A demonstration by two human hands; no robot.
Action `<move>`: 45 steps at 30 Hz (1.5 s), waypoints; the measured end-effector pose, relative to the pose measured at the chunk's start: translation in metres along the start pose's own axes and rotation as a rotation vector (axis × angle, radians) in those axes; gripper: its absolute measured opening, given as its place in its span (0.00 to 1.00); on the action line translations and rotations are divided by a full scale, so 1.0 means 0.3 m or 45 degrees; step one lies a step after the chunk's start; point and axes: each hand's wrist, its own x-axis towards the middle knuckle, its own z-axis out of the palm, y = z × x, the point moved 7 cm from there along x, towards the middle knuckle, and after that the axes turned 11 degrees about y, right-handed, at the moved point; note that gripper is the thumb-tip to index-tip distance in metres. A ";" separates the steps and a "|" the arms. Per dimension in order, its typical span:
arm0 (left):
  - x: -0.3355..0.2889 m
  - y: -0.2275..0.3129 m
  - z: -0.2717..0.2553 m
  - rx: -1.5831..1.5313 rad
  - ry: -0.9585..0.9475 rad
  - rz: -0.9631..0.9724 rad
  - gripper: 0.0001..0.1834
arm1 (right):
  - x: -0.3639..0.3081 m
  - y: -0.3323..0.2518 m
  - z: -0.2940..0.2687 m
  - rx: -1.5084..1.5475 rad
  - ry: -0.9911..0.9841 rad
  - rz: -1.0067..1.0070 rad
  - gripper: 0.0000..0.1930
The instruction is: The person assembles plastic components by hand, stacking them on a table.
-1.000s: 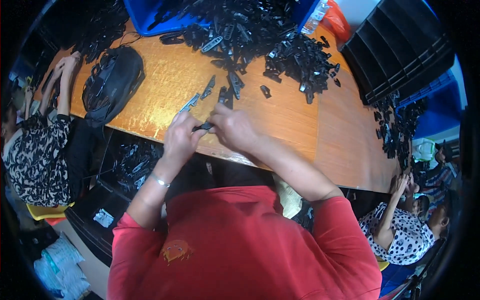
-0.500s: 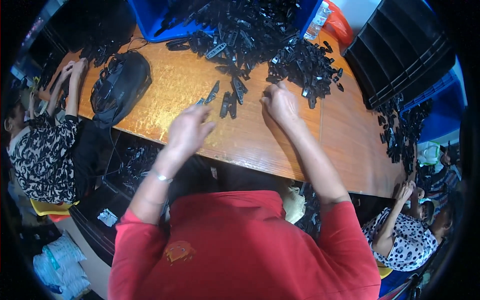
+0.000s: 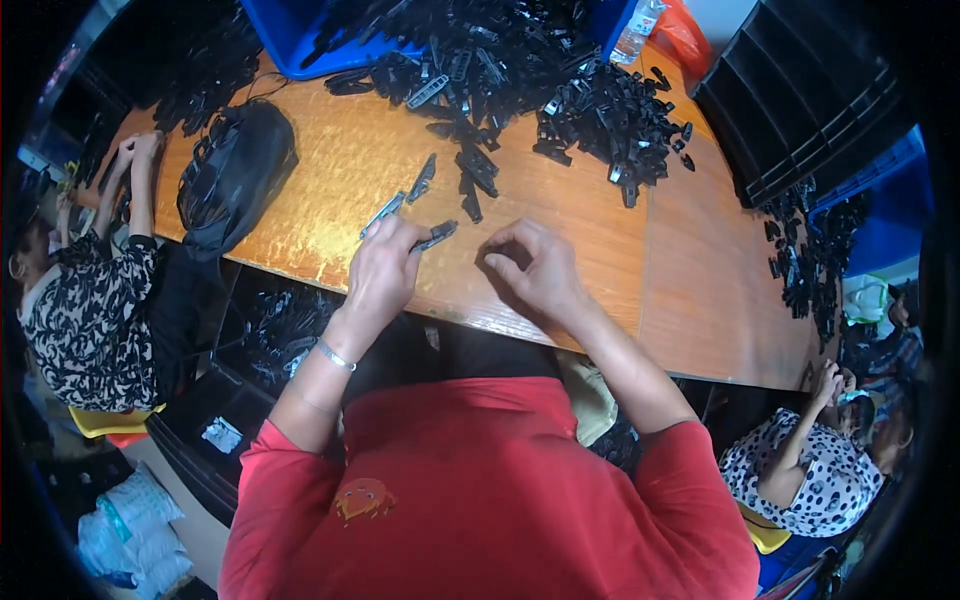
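Left hand (image 3: pixel 385 262): clamped on dark part (image 3: pixel 438 236) at its 2 o'clock.
Right hand (image 3: pixel 541 270): curled; cannot tell whether gripping.

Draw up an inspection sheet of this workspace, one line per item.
Surface: wooden table, seam toward the right.
Job's things: black part in the left hand; two slim parts beyond it; parts pile outside the blue bin.
Clutter: black bag, clear bottle, orange-red plastic bag.
Hands: left grips; right hand curled, contents unclear.
Cables: thin dark cord by the black bag.
Surroundings: seated people either side; black trays at right.
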 end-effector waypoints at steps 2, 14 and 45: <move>-0.022 0.021 -0.027 -0.058 0.006 -0.026 0.15 | -0.026 -0.047 0.017 -0.356 0.008 -0.452 0.11; -0.077 -0.007 -0.006 -0.224 -0.009 -0.390 0.19 | 0.006 -0.035 0.061 -0.718 -0.136 -0.299 0.12; -0.039 -0.016 0.028 -0.190 0.064 -0.034 0.11 | 0.006 -0.056 0.121 -0.339 0.009 -0.406 0.14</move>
